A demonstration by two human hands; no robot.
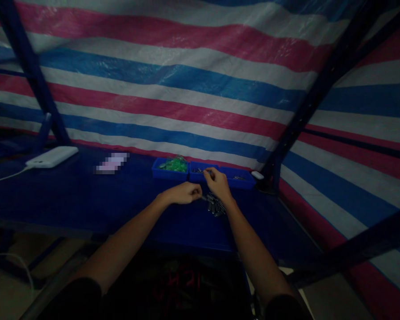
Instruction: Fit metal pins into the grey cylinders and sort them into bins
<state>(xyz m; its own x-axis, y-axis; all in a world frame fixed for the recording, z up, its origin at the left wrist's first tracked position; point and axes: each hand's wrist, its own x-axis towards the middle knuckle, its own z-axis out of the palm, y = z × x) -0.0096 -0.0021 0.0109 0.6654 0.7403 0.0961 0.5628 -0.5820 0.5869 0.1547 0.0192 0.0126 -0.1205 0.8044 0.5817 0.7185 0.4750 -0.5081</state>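
Note:
My left hand (186, 194) is closed in a pinch above the blue table, and the end of a small dark metal piece (203, 198) shows at its fingertips. Fingers bent together, my right hand (218, 183) reaches to the front edge of the middle blue bin (203, 177); anything between those fingers is too small to make out. Small metal parts (196, 170) lie in that bin. Below my right hand, a loose pile of elongated metal pieces (215, 205) rests on the table, partly covered by my right wrist.
A left-hand blue bin (170, 174) holds green plastic-looking pieces (176, 164). Another blue bin (242, 182) at right holds a few metal parts. A small white object (257, 175) lies beside it. Farther left are a white power bank (52, 157) with a cable and a blurred-out flat item (112, 163).

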